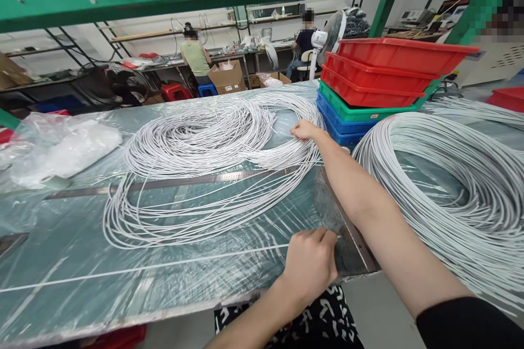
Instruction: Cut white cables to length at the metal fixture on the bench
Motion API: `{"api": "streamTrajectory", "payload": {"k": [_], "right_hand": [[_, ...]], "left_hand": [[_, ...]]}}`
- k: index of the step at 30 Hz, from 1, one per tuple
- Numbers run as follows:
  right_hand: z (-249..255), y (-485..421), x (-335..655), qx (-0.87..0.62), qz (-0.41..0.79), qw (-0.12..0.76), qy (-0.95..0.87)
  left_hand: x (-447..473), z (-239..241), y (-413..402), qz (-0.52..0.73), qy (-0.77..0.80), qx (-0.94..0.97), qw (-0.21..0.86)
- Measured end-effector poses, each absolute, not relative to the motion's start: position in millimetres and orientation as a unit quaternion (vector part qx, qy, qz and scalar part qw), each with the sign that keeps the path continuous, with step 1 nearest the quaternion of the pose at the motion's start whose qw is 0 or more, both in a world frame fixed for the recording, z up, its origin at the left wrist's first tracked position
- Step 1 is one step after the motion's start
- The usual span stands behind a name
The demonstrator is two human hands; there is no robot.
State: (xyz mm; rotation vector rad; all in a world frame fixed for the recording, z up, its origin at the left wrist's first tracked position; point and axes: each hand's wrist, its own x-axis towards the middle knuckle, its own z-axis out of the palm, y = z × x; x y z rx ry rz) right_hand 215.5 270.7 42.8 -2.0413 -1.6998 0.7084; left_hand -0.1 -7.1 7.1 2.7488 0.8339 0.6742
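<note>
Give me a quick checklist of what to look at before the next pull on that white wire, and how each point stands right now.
1. Left hand closed on the single wire stretched along the near table edge: ok.
2. Right hand on the loose wire coil: ok, fingers rest on the strands.
3. Single wire lying straight, free of kinks: ok where visible.
4. Metal ruler clear for measuring: not ok, coil strands lie across it.
5. Coil free of tangles: cannot tell, loops overlap.
6. Second coil kept apart from the first: ok, the right arm lies between them.
</note>
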Motion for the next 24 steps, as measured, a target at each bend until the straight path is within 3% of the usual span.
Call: {"api": "streamTrajectory", "payload": {"k": [24], "right_hand": [[49.4, 262.4, 211.5, -0.732, 0.259, 0.194, -0.599]], "left_hand": [[-0.6, 8.9, -7.5, 0.202, 0.288, 0.93, 0.105]]}}
